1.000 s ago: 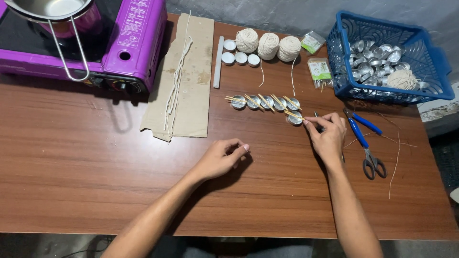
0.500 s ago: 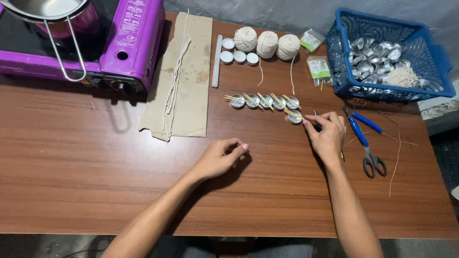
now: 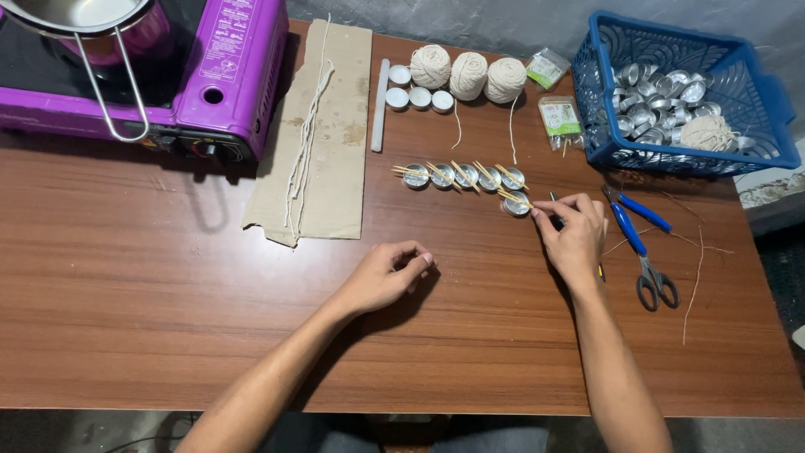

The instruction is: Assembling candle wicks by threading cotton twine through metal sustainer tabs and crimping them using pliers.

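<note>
My right hand [image 3: 577,235] pinches the end of a thin wooden stick that lies across a small metal cup [image 3: 516,204] on the brown table [image 3: 168,285]. Several more metal cups with sticks across them form a row [image 3: 463,177] just left of it. My left hand [image 3: 387,275] rests on the table with curled fingers, holding nothing that I can see, well below that row.
A purple portable stove [image 3: 226,75] with a steel pot stands at the back left. Beside it lies cardboard [image 3: 323,134] with white wicks. Three string balls [image 3: 468,75], white tealights, a blue basket [image 3: 755,109] of cups, pliers [image 3: 637,220] and scissors [image 3: 654,285] lie around.
Almost nothing has moved. My right hand stays pinched at the stick on the cup, and my left hand stays curled on the table.
</note>
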